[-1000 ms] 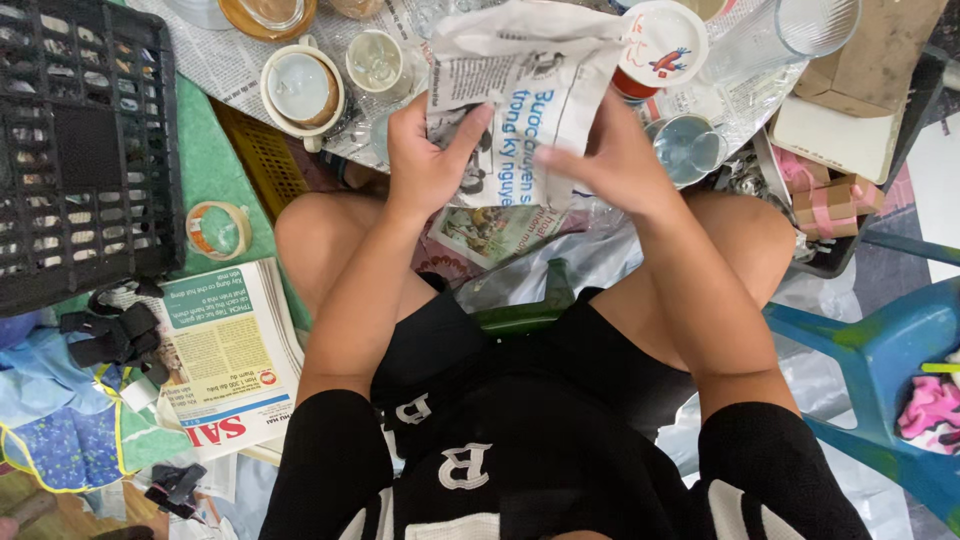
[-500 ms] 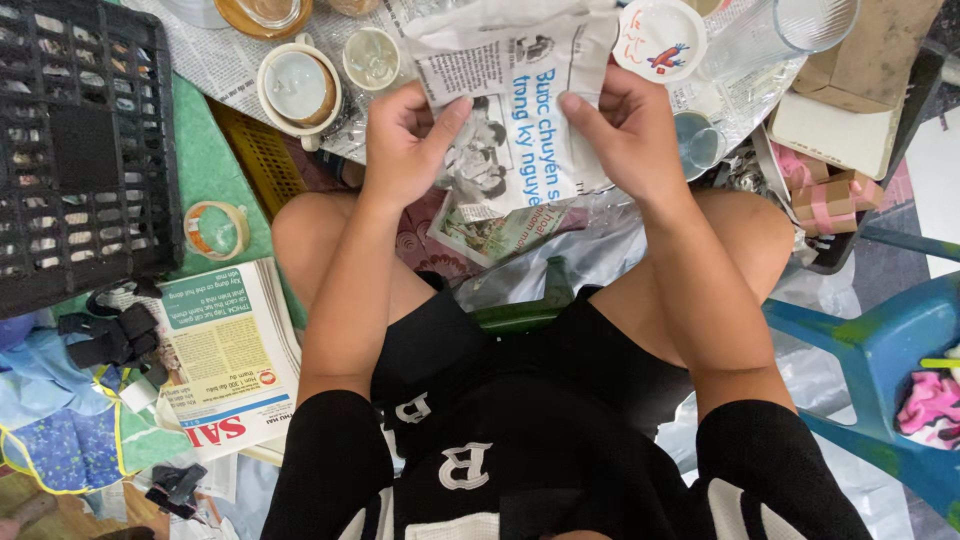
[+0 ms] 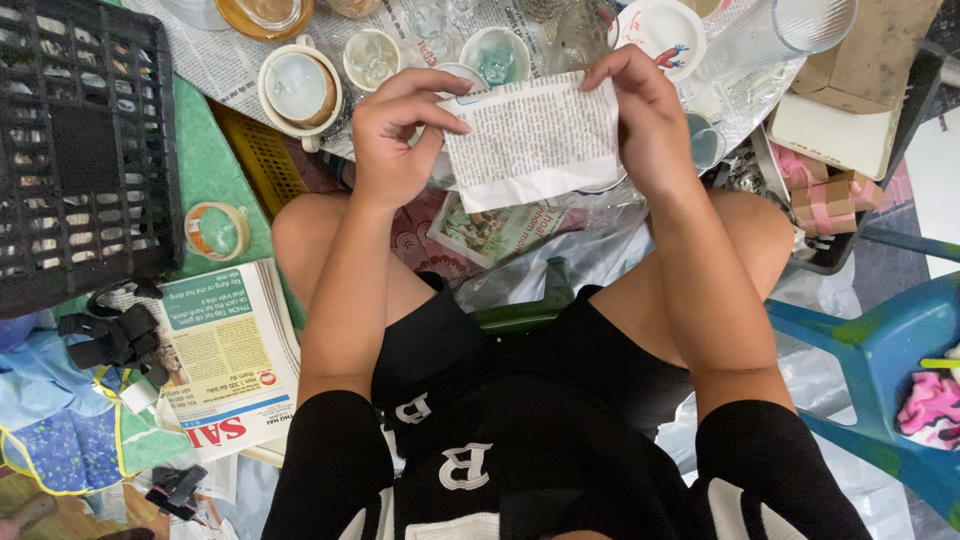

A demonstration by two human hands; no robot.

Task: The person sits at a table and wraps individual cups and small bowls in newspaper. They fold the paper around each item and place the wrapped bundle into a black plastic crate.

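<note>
In the upper middle of the frame, the left hand (image 3: 395,140) and right hand (image 3: 645,120) pinch the two sides of a folded newspaper piece (image 3: 530,140) with closed fingers, so wrapping seems underway, while cups (image 3: 300,88) on the floor are unwrapped.

Newspaper piece (image 3: 535,140) between hands, above cups (image 3: 300,88)

Newspaper-covered floor (image 3: 215,62) with cups (image 3: 298,88), black crate (image 3: 80,150), tape roll (image 3: 216,230), newspaper stack (image 3: 232,360).
</note>
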